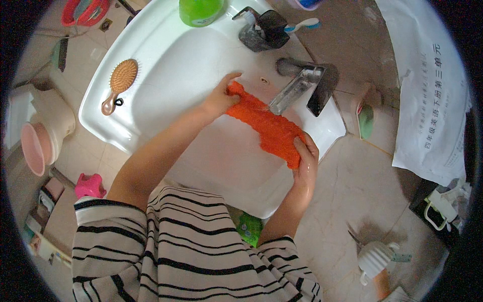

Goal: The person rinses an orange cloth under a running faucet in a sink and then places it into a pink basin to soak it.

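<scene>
Cloth [266,123], orange, stretched above white sink [166,60] beside faucet [298,89], gripped at both ends by fingers of left hand [220,99] and right hand [308,160]. Hairbrush [124,75] on sink's left side; beyond, pale tiled floor [83,58].

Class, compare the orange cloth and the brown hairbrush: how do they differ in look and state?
The orange cloth looks soft and rough-textured; the brown hairbrush has an oval bristled head and a handle. The cloth is spread between the left hand and right hand, while the hairbrush lies untouched on the sink. Both are at the sink.
</scene>
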Tool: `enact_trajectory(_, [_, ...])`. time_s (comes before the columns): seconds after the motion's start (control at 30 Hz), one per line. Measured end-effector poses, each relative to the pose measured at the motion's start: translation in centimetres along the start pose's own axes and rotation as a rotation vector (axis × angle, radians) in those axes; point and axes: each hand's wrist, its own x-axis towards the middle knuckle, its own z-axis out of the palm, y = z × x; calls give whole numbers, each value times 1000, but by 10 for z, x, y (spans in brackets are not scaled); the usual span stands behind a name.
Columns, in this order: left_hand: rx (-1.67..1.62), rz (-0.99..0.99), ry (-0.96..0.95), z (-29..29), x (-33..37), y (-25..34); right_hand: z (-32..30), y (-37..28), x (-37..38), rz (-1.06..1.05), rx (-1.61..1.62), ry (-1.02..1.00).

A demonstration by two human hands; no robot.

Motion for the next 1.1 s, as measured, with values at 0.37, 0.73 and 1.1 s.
enact_trajectory(0.37, [208, -78, -239, 33, -15, 22, -2, 11, 8, -153, -345, 81])
enact_trajectory(0.73, [578, 390, -291, 102, -90, 24, 21, 102, 34, 408, 718, -207])
enact_trajectory(1.1, [-771, -232, 70, 55, -34, 8, 56, 45, 12, 336, 722, -137])
